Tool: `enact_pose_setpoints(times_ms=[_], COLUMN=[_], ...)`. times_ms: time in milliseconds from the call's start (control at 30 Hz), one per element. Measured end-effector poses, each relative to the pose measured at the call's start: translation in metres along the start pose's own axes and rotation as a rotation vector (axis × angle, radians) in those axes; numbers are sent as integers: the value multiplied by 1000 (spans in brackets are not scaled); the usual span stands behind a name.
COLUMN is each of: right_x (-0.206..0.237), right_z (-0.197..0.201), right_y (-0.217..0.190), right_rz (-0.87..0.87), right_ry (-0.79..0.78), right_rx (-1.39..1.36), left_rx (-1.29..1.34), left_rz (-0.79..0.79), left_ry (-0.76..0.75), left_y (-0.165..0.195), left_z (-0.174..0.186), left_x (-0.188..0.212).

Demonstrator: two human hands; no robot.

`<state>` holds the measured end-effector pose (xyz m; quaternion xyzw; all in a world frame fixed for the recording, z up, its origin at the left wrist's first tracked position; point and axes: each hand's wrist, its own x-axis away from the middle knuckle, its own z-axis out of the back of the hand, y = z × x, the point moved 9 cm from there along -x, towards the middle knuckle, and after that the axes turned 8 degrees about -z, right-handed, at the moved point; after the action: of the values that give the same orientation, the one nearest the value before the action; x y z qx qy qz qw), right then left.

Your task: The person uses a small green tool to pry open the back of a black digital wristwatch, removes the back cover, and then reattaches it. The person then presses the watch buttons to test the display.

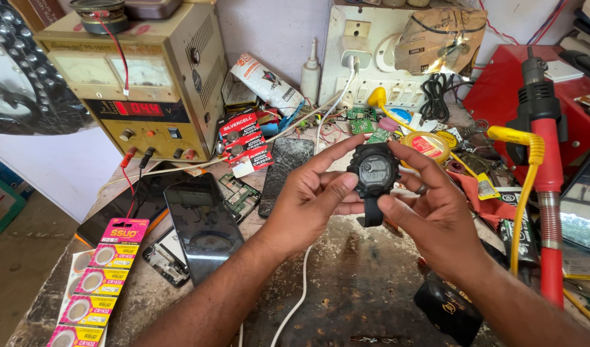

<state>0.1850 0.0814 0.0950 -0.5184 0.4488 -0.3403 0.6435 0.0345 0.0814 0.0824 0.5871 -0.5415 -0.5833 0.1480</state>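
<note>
A black digital wristwatch (374, 173) with a grey display is held up over the workbench, face toward me. My left hand (309, 199) grips its left side, thumb on the case edge and fingers behind. My right hand (433, 209) holds the right side, with the index finger on top and the thumb near the lower strap. A ring sits on one finger of the right hand. The lower strap hangs down between both hands.
A beige power supply (147, 83) stands at the back left. Smartphones (202, 222) and a strip of coin cell packs (99, 283) lie on the left. A red hot-air tool (546, 160) stands at right, a white cable (301, 283) crosses the worn bench, and a black pouch (448, 308) lies below.
</note>
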Motion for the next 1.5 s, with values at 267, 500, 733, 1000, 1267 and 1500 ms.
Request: enact_pose_setpoints(times_ms=[267, 500, 733, 1000, 1267, 1500], right_x=[3, 6, 4, 2, 4, 12], right_z=[-4, 0, -1, 0, 3, 3], right_y=[-3, -4, 0, 3, 3, -1], right_rz=[91, 70, 22, 43, 59, 196], right_ry=[110, 158, 142, 148, 122, 203], right_rx=[43, 60, -12, -12, -53, -44], left_rx=[-25, -60, 25, 11, 39, 196], left_rz=[14, 57, 26, 48, 53, 56], left_ry=[22, 25, 10, 17, 18, 7], left_y=[-2, -9, -6, -10, -3, -1], left_z=[-2, 1, -2, -3, 1, -3], left_x=[-1, 1, -1, 0, 0, -1])
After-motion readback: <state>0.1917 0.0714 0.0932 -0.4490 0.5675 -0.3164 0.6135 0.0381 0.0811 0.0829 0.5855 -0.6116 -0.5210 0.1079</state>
